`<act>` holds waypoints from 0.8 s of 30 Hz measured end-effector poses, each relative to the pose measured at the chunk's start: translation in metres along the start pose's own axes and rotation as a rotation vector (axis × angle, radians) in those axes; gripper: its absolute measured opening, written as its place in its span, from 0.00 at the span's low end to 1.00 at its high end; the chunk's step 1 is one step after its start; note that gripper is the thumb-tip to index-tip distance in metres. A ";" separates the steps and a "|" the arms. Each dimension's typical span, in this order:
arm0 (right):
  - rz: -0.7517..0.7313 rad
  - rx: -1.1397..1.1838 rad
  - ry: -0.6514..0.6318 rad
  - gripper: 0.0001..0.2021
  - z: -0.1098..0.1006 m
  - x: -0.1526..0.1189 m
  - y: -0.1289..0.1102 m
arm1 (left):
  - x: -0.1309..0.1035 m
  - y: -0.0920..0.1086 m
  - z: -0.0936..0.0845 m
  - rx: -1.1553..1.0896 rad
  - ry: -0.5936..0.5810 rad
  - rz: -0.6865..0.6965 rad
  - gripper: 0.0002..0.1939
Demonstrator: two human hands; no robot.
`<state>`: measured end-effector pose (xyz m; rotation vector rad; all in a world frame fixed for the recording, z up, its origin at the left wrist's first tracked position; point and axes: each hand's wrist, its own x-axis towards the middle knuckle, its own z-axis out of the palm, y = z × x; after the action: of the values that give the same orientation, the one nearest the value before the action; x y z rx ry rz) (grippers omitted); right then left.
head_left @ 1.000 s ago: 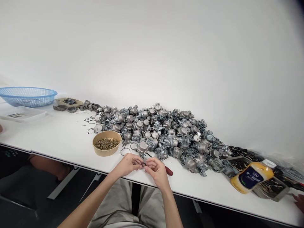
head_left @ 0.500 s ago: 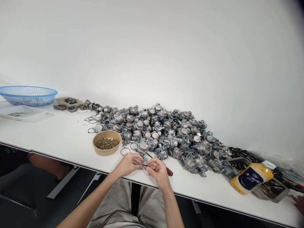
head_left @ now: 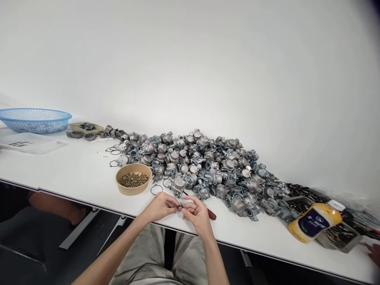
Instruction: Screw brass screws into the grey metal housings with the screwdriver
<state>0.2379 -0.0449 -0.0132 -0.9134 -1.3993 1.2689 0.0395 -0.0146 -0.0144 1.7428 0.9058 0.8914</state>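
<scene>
Near the table's front edge, my left hand (head_left: pixel 162 206) and my right hand (head_left: pixel 196 213) meet, with a small dark part (head_left: pixel 180 208) between their fingertips. Both hands pinch it; its exact shape is too small to tell. A screwdriver with a red handle (head_left: pixel 211 214) lies beside my right hand, its shaft partly hidden. Just beyond my hands sits a metal carburetor (head_left: pixel 178 184), at the edge of a large carburetor pile (head_left: pixel 208 166). Left of it stands a tan bowl (head_left: pixel 133 190) of brass screws, with thin black rings (head_left: pixel 156 190) nearby.
A blue basket (head_left: pixel 35 120) and a white tray (head_left: pixel 29 147) stand at the far left. On the right, a yellow bottle (head_left: pixel 315 222) leans on a metal tray (head_left: pixel 341 241). Another person's hand (head_left: pixel 373 253) shows at the right edge, a person's leg (head_left: pixel 55 206) below the left side.
The fingers of my right hand have shifted slightly around the small dark part, which has turned a little. My left hand has barely moved.
</scene>
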 end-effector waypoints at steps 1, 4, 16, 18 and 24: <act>-0.004 0.009 -0.008 0.21 -0.001 0.000 0.000 | 0.000 0.000 0.000 -0.008 0.003 -0.002 0.12; -0.010 0.039 -0.021 0.18 -0.004 0.000 0.002 | 0.000 0.002 0.000 -0.027 0.021 0.004 0.12; -0.091 -0.184 -0.057 0.11 0.000 -0.002 -0.008 | -0.003 0.009 0.002 0.086 0.057 0.036 0.10; -0.083 -0.174 -0.052 0.12 0.001 -0.002 -0.008 | -0.005 0.012 0.002 0.113 0.008 0.071 0.11; -0.002 -0.107 -0.023 0.21 0.001 -0.002 -0.002 | -0.007 0.018 -0.001 0.190 0.030 0.153 0.15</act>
<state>0.2379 -0.0476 -0.0121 -0.9725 -1.4977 1.2159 0.0384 -0.0251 0.0015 1.9878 0.9101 0.9588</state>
